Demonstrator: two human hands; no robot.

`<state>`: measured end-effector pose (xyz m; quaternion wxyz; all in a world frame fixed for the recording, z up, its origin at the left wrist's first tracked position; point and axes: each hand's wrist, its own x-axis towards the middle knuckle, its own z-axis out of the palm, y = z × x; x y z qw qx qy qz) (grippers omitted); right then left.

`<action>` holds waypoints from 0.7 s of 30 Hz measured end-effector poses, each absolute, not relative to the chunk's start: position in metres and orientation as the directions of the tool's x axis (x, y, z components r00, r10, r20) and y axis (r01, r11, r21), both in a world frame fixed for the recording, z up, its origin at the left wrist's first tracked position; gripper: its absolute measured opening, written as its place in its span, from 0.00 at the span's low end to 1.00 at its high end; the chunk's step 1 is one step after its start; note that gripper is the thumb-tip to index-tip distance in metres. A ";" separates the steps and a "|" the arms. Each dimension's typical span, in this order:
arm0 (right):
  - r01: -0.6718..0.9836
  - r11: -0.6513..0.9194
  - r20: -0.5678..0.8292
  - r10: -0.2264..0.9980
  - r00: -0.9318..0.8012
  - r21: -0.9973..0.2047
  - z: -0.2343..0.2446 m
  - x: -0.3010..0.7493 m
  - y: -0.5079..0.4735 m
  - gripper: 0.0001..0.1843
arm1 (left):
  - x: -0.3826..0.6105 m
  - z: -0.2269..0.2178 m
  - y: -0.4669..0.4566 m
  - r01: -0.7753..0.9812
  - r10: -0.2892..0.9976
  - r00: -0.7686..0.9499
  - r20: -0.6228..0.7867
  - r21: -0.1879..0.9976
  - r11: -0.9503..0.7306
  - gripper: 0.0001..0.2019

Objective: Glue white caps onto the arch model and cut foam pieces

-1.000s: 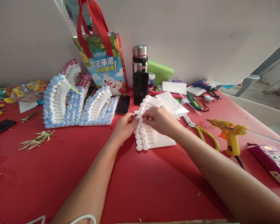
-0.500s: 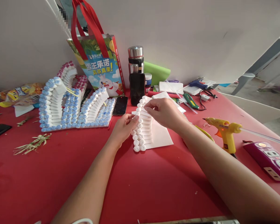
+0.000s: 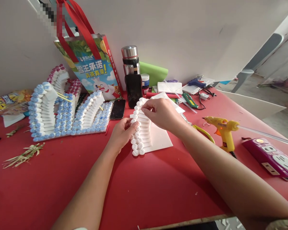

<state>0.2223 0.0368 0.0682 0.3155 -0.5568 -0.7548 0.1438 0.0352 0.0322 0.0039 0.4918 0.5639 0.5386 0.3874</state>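
Observation:
A white craft piece (image 3: pixel 145 135) of small rolled spirals, set in a curved column with a stair-like inner side, stands on a thin white board (image 3: pixel 161 140) in front of me. My left hand (image 3: pixel 121 134) grips its left edge, thumb on the rolls and fingers partly hidden behind. Over the upper part of the same piece is my right hand (image 3: pixel 162 112), its thumb and forefinger pinched together by the top rolls. Whatever lies between those fingertips is too small or hidden to make out.
Finished-looking blue-and-white roll pieces (image 3: pixel 43 108) stand left, before a printed bag (image 3: pixel 88 67). Behind are a steel flask (image 3: pixel 130 60) and phones (image 3: pixel 117 109). At right lie a yellow glue gun (image 3: pixel 223 127) and a purple power strip (image 3: pixel 270 156). Dry stalks (image 3: pixel 24 156) lie left.
The camera view has turned slightly right, so everything sits a little further left in the picture. Both hands keep nearly the same place on the white piece.

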 end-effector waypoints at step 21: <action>0.866 0.117 0.120 0.991 -0.066 -0.485 0.055 0.317 -0.109 0.14 | 0.026 0.007 0.036 0.120 0.952 0.279 -0.127 0.988 0.097 0.25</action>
